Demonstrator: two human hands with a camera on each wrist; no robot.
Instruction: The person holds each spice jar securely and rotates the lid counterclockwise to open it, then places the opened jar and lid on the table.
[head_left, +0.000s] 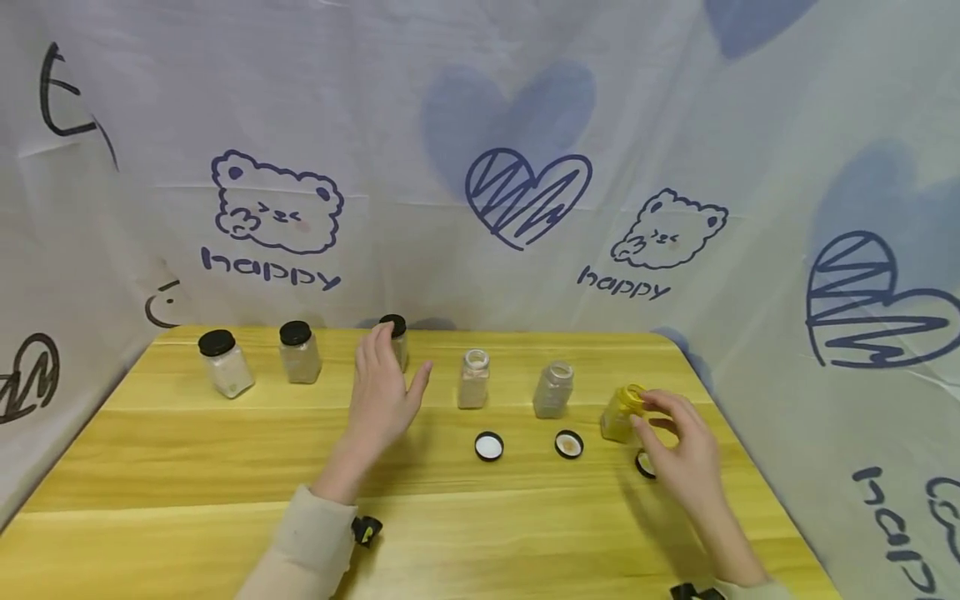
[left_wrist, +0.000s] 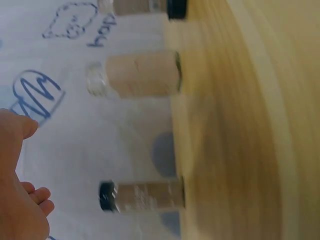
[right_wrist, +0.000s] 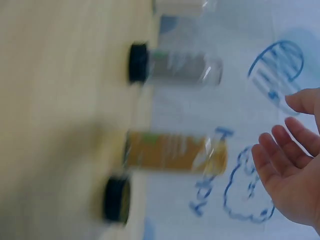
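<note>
In the head view my left hand (head_left: 381,392) hovers in front of a black-capped jar (head_left: 402,348), partly covering it. The left wrist view shows a gap between that hand (left_wrist: 20,180) and the capped jar (left_wrist: 145,196), with its fingers loosely bent. On the right, my right hand (head_left: 686,446) is beside an uncapped jar of yellow powder (head_left: 617,419). Seen from the right wrist, the relaxed fingers (right_wrist: 277,155) stand apart from this yellow jar (right_wrist: 172,151). Its black lid (head_left: 643,464) lies on the table in front, partly behind the hand.
Two more black-capped jars (head_left: 228,371) (head_left: 302,364) stand at the back left. Uncapped jars of pale (head_left: 472,387) and greyish (head_left: 552,398) contents stand mid-table, with lids (head_left: 489,446) (head_left: 568,444) lying before them. A printed cloth (head_left: 405,250) hangs behind the wooden table (head_left: 480,533).
</note>
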